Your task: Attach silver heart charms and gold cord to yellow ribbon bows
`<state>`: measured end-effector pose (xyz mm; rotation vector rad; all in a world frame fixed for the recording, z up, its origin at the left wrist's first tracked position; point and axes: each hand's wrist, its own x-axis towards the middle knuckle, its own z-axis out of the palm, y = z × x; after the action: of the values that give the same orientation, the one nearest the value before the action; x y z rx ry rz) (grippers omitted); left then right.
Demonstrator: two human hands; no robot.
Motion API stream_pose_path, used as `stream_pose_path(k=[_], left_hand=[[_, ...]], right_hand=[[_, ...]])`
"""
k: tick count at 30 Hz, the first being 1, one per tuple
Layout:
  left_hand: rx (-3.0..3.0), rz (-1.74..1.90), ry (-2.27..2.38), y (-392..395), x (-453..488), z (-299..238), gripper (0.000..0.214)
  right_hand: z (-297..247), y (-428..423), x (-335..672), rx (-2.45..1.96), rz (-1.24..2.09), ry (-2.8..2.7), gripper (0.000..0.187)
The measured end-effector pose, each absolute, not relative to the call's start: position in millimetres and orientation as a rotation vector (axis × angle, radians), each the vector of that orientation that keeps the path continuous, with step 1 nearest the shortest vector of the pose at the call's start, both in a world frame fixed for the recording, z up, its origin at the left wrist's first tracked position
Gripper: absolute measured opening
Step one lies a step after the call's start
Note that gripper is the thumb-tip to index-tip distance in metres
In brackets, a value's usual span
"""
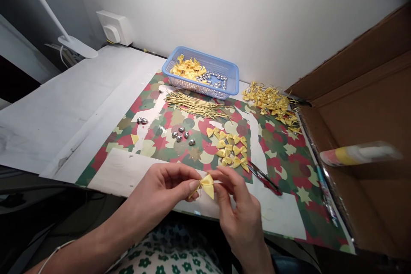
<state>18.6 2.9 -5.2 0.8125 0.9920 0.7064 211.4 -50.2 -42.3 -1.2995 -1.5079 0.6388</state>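
My left hand [163,186] and my right hand [236,203] meet over the table's near edge, both pinching one small yellow ribbon bow [206,185] between thumb and fingertips. Just beyond lies a cluster of several yellow bows [229,147] on the patterned mat [282,167]. Red-handled scissors [265,178] lie right of my right hand. Several silver heart beads [183,135] sit on the mat, with two more silver beads [141,120] further left. A bundle of gold wires [195,105] lies in front of the blue basket [233,78].
The basket holds yellow bows and silver beads. A heap of finished gold-tied bows [272,102] lies at the back right. An open cardboard box [369,107] with a glue bottle [356,154] stands on the right. A white lamp base [78,47] and a wall socket [114,28] are at the back left.
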Motion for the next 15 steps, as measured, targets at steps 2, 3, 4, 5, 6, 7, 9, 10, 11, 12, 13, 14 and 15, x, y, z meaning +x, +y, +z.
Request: stream_pose_path(k=[2, 3, 4, 5, 6, 7, 9, 10, 11, 12, 13, 14, 15], left_hand=[[0.835, 0.732, 1.024, 2, 19, -4, 0.01], [0.848, 0.742, 1.035, 2, 19, -4, 0.009], [0.865, 0.75, 1.043, 1, 19, -5, 0.009], [0.884, 0.756, 1.046, 1, 19, -5, 0.008], [0.902, 0.762, 1.045, 0, 19, -5, 0.009], [0.921, 0.765, 1.042, 0, 19, -6, 0.009], [0.95, 0.765, 1.036, 1, 19, -7, 0.01], [0.959, 0.76, 1.033, 1, 19, -7, 0.011], [0.964, 0.752, 1.032, 1, 18, -7, 0.011], [0.969, 0.742, 1.032, 2, 18, -8, 0.012], [0.974, 0.735, 1.034, 3, 18, -8, 0.012], [0.977, 0.734, 1.039, 3, 17, -9, 0.012], [0.981, 0.739, 1.052, 4, 17, -10, 0.011]], right_hand=[[-31, -51, 215, -1.295, 0.4, -1.625, 0.042], [-25, -51, 215, -1.275, 0.291, -1.687, 0.038], [-20, -51, 214, -1.25, 0.211, -1.747, 0.035], [-16, -51, 212, -1.228, 0.166, -1.802, 0.034], [-13, -51, 210, -1.213, 0.131, -1.855, 0.034], [-11, -50, 208, -1.207, 0.096, -1.908, 0.035], [-12, -47, 203, -1.189, 0.015, -1.983, 0.035], [-14, -45, 202, -1.178, -0.018, -1.996, 0.034], [-16, -43, 200, -1.167, -0.034, -1.997, 0.032], [-19, -41, 199, -1.153, -0.028, -1.989, 0.031], [-23, -39, 198, -1.133, -0.003, -1.974, 0.031], [-25, -38, 197, -1.105, 0.035, -1.955, 0.03], [-28, -38, 195, -1.077, 0.076, -1.93, 0.029]])
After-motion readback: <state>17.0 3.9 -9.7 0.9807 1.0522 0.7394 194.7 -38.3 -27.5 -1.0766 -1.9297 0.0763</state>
